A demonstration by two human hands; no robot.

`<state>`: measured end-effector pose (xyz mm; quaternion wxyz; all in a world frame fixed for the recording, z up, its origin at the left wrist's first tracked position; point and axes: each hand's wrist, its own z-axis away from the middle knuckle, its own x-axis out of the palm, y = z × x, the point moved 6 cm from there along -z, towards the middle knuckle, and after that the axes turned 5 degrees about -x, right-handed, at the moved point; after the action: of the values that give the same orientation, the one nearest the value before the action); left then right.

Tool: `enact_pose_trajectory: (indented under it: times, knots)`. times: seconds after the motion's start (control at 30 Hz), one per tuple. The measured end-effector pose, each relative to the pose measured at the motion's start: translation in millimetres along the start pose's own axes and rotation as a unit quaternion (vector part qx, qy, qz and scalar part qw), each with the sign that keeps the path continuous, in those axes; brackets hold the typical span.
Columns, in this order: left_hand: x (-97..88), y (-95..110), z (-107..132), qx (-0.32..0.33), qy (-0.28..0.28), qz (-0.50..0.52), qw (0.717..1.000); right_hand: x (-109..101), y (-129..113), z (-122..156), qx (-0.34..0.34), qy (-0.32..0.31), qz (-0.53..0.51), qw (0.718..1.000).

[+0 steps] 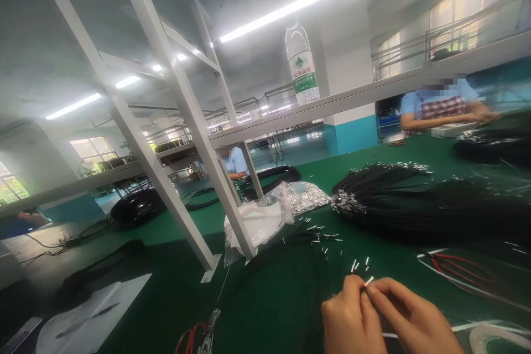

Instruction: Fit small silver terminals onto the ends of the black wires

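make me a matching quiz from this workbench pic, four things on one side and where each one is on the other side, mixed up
Things
1. water bottle
2. bag of metal pieces
3. bundle of black wires
4. small metal piece

Places
A. pinched between the fingertips of the left hand and right hand
B. lying on the green table, right of the bag
C. standing on the white shelf rail
D. on the table beside the white frame leg

Pairs: 1-C, 2-D, 3-B, 4-A
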<state>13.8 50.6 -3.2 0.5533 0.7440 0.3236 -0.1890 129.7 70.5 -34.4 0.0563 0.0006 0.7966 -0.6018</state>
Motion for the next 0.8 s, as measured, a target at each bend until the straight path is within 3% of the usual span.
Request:
enact_pose_trajectory:
  times: [0.3, 0.5, 0.63, 0.8]
  knots:
    - [-2.5, -8, -10, -0.06, -0.039, 0.053, 0.996, 5, 11, -3, 0.032, -0.015, -0.071, 0.997]
    - [-3.1, -13, -13, -0.092, -0.065, 0.086, 0.99, 2, 10, 0, 0.04, 0.059, -0.075, 0.995]
    - [-4.2, -12, -11, -0.094, -0.062, 0.091, 0.989, 5, 14, -1, 0.046, 0.009, -0.094, 0.995]
    - [-6.1, -6, -11, -0.086, -0.066, 0.104, 0.989, 2, 19, -2, 0.034, 0.006, -0.088, 0.996]
